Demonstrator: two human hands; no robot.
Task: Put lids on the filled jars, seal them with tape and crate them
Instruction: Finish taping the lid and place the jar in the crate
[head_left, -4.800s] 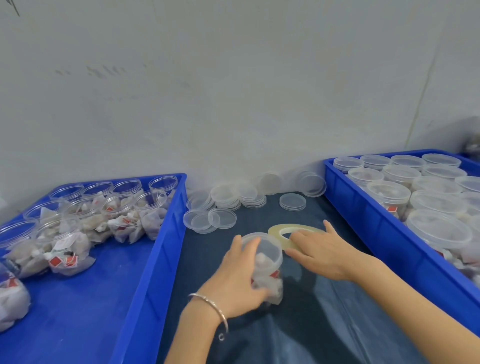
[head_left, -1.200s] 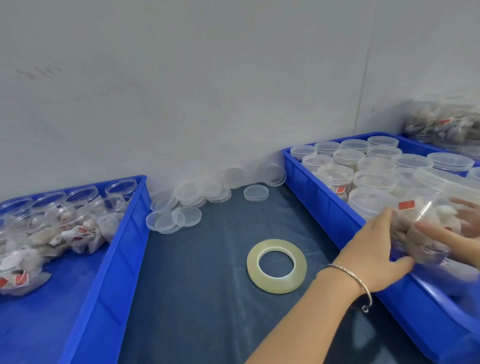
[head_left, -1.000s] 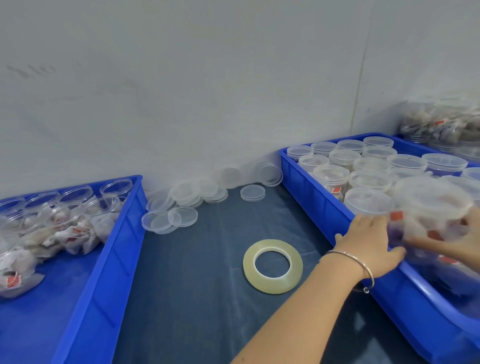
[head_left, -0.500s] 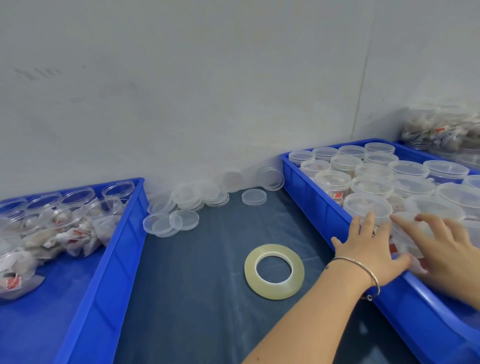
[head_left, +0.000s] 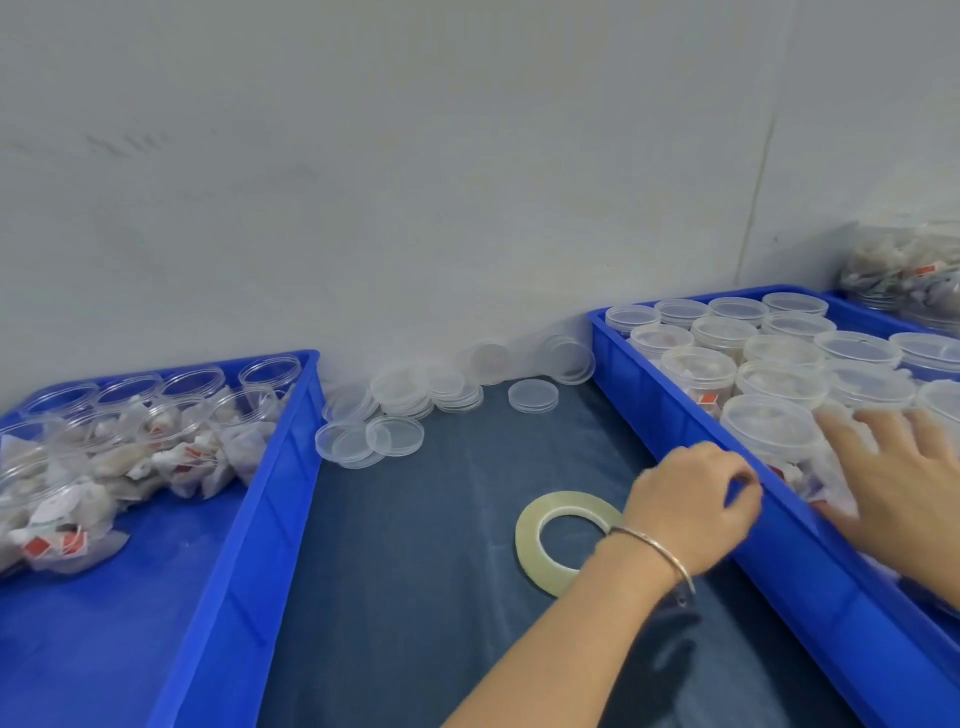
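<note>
The right hand (head_left: 904, 483) lies flat with fingers spread on a lidded jar (head_left: 810, 467) in the right crate (head_left: 675, 410), probably seating it among the other lidded jars there. The left hand (head_left: 696, 512), loosely curled and holding nothing, hovers at that crate's rim above the tape roll (head_left: 540, 540). The left crate (head_left: 270, 499) holds open filled jars (head_left: 171, 415), with loose lids (head_left: 400, 389) between the crates.
</note>
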